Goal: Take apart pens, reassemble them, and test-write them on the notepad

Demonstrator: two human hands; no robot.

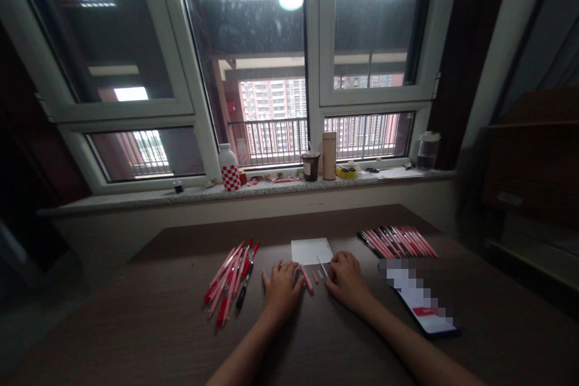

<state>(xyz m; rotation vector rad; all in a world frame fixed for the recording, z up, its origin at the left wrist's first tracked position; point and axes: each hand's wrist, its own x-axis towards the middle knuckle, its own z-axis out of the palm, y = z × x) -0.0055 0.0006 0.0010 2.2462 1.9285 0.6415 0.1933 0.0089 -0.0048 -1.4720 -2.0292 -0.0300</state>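
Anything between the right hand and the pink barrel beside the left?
Yes: two small pink parts lie on the table between the right hand and the pink barrel; the thin white rod at that hand is also in the gap.

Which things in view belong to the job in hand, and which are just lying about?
Likely the job:
- pink pen barrel by the left hand
- thin stick at the right hand
- small pink pieces
- pen pile
- pen row

Probably lying about:
- phone
- checkered bottle
- cup
- tan flask

Paper: unclear.
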